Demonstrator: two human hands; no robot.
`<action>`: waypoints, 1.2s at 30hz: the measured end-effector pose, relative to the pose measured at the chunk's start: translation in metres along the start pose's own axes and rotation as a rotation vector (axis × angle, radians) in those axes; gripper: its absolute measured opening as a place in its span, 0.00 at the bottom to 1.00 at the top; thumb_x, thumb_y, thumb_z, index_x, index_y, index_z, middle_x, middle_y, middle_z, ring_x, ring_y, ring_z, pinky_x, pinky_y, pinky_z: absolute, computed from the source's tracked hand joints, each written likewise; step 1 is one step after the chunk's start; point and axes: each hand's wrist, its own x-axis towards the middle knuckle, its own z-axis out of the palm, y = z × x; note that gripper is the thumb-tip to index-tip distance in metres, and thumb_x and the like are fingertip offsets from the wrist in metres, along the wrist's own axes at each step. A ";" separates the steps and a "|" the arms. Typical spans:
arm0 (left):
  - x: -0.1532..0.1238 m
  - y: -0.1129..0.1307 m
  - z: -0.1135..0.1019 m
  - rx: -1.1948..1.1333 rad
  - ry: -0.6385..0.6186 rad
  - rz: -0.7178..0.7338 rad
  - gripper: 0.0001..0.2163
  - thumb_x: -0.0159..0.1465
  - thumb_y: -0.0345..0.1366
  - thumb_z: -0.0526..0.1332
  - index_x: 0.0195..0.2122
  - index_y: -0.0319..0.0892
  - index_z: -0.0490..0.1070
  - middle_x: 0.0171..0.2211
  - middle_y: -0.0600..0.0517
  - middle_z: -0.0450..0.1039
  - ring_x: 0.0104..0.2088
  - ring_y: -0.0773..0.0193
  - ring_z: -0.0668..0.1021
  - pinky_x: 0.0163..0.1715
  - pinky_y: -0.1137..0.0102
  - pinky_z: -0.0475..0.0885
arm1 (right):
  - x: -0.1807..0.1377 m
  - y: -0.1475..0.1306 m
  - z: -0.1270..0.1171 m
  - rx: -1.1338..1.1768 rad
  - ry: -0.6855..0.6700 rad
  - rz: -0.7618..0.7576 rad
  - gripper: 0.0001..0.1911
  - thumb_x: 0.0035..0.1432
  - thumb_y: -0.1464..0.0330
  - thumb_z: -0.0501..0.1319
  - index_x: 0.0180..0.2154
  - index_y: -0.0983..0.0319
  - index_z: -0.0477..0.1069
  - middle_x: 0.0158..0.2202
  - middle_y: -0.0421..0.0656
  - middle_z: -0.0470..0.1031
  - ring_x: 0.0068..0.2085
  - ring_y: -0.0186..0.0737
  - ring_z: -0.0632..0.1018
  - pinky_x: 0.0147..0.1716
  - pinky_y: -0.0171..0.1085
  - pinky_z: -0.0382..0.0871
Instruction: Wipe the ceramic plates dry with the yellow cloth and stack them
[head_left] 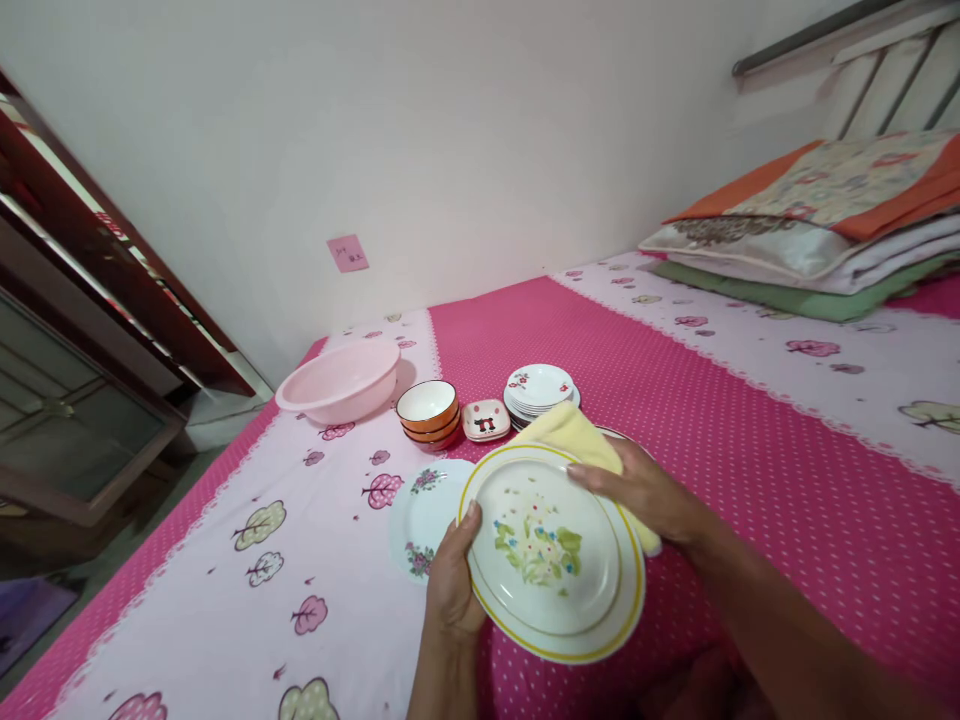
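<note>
My left hand [452, 585] grips the near-left rim of a large white plate [551, 555] with a yellow edge and a flower pattern, held tilted above the bed. My right hand [641, 490] holds a yellow cloth [570, 432] against the plate's far right rim. Part of the cloth shows again below that hand at the plate's right edge. A smaller white plate [424, 510] with pink flowers lies on the bedsheet just left of the held plate.
On the pink bedsheet [750, 420] beyond the plate stand a stack of small plates [540, 390], a small square dish [486, 420], stacked orange bowls [427, 410] and a pink basin [339, 380]. Folded bedding [817, 240] lies far right. A dark cabinet [75, 380] stands left.
</note>
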 end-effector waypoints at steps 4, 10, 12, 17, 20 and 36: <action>0.008 -0.002 0.000 0.012 0.075 0.060 0.18 0.68 0.34 0.65 0.57 0.31 0.74 0.49 0.35 0.82 0.55 0.42 0.81 0.60 0.48 0.73 | 0.004 0.005 0.020 -0.097 0.141 -0.087 0.26 0.57 0.50 0.65 0.47 0.64 0.76 0.40 0.47 0.84 0.37 0.49 0.83 0.33 0.41 0.77; 0.017 0.002 0.002 -0.083 0.233 0.257 0.23 0.71 0.38 0.61 0.66 0.39 0.68 0.54 0.38 0.80 0.55 0.47 0.81 0.59 0.53 0.74 | -0.002 0.030 0.063 -0.183 0.264 -0.225 0.25 0.66 0.55 0.60 0.57 0.63 0.71 0.50 0.51 0.82 0.48 0.53 0.82 0.50 0.49 0.76; 0.015 0.000 0.006 -0.053 0.289 0.326 0.23 0.72 0.40 0.59 0.66 0.40 0.67 0.54 0.39 0.80 0.54 0.49 0.82 0.58 0.56 0.76 | -0.006 0.042 0.088 -0.091 0.332 -0.240 0.23 0.67 0.55 0.60 0.56 0.62 0.72 0.51 0.53 0.81 0.52 0.54 0.81 0.55 0.51 0.75; 0.007 -0.015 0.020 0.106 0.352 0.396 0.19 0.72 0.40 0.59 0.62 0.40 0.72 0.53 0.43 0.81 0.53 0.52 0.83 0.55 0.60 0.77 | -0.008 0.054 0.122 0.240 0.284 -0.193 0.30 0.66 0.51 0.60 0.61 0.61 0.69 0.54 0.55 0.80 0.55 0.56 0.81 0.55 0.53 0.77; 0.007 -0.014 0.024 0.004 0.193 0.438 0.19 0.70 0.35 0.62 0.62 0.40 0.72 0.55 0.43 0.80 0.55 0.52 0.81 0.57 0.59 0.76 | -0.005 0.041 0.097 0.330 0.228 -0.067 0.33 0.62 0.50 0.64 0.61 0.63 0.70 0.51 0.54 0.82 0.50 0.58 0.84 0.46 0.52 0.81; -0.002 0.019 0.000 0.224 0.161 0.317 0.29 0.56 0.32 0.74 0.59 0.37 0.73 0.43 0.41 0.85 0.44 0.47 0.86 0.51 0.54 0.80 | 0.005 0.016 0.009 -0.090 0.579 -0.015 0.28 0.56 0.48 0.67 0.46 0.64 0.75 0.34 0.50 0.82 0.27 0.46 0.80 0.23 0.41 0.74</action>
